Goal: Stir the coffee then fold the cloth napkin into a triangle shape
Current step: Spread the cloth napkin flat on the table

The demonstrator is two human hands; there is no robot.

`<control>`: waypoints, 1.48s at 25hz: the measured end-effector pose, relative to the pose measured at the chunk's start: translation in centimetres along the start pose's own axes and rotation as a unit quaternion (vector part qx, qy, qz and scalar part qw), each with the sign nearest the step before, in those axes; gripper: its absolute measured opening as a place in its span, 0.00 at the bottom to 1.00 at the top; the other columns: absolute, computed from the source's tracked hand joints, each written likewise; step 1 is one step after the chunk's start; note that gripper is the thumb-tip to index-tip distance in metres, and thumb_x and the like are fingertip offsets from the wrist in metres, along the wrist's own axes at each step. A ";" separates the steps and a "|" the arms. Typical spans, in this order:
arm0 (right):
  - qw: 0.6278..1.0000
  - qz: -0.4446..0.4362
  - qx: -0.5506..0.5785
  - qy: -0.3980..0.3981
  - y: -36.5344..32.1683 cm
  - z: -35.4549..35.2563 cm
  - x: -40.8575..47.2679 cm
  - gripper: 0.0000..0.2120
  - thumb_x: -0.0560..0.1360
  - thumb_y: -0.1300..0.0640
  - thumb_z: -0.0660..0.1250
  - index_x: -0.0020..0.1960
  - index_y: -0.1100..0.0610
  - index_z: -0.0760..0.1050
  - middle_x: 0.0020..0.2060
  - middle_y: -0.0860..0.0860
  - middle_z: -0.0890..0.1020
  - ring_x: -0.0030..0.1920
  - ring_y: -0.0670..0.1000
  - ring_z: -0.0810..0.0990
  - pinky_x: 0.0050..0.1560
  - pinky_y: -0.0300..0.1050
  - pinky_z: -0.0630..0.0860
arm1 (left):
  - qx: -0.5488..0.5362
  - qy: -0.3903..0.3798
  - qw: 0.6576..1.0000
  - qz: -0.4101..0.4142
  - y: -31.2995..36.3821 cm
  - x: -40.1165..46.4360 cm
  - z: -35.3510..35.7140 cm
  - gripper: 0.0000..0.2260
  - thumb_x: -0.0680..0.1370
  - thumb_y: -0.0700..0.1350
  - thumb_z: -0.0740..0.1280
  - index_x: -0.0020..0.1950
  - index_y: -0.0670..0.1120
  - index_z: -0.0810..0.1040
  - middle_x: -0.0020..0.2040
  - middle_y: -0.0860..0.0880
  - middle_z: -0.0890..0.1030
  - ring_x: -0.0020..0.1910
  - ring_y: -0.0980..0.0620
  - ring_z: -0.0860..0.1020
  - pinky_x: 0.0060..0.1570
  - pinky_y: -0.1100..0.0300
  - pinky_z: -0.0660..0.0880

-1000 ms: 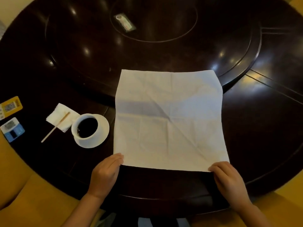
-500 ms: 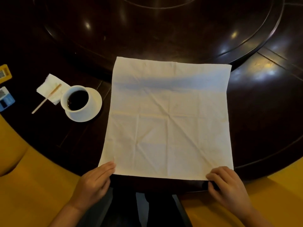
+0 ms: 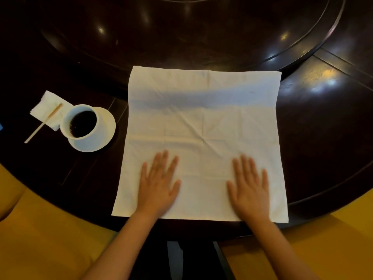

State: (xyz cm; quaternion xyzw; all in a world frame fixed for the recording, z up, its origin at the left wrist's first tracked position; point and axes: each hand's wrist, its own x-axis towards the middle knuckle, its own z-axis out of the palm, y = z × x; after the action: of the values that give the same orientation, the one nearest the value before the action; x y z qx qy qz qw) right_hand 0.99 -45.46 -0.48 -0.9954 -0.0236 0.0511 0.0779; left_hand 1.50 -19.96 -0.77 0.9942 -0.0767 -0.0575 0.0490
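Observation:
A white cloth napkin (image 3: 201, 118) lies spread flat as a square on the dark wooden table, creased across its middle. My left hand (image 3: 158, 183) rests palm down on the napkin's near left part, fingers spread. My right hand (image 3: 249, 186) lies flat on the near right part, fingers apart too. Neither hand holds anything. To the left of the napkin, a white cup of black coffee (image 3: 81, 123) sits on a white saucer (image 3: 101, 138). A wooden stir stick (image 3: 43, 123) lies across a small paper napkin (image 3: 47, 108) left of the cup.
The round dark table (image 3: 323, 118) has a raised turntable (image 3: 201, 27) at the back; the cloth's far edge lies against it. Yellow seat cushions (image 3: 40, 239) flank the table's near edge on both sides. A blue object's corner shows at the far left edge.
Both hands let go of the napkin's near corners and moved inward onto the cloth, now lying flat on it. The camera has tilted down and closer.

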 end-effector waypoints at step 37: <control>0.943 -0.307 -0.013 -0.127 6.6 -6.0 0.7 0.36 0.74 0.32 0.50 0.75 0.49 0.51 0.75 0.55 0.54 0.75 0.56 0.47 0.70 0.63 0.48 | -0.067 0.063 0.995 -0.023 2.6 3.0 -1.3 0.31 0.75 0.59 0.53 0.76 0.51 0.54 0.77 0.44 0.55 0.75 0.46 0.51 0.68 0.40 0.44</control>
State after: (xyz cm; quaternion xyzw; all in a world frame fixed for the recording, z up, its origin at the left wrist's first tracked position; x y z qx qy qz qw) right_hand 2.60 -52.88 4.25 -0.9261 -0.3380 0.1508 0.0732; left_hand 4.25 -22.92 0.51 0.9918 -0.0461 -0.0006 0.1189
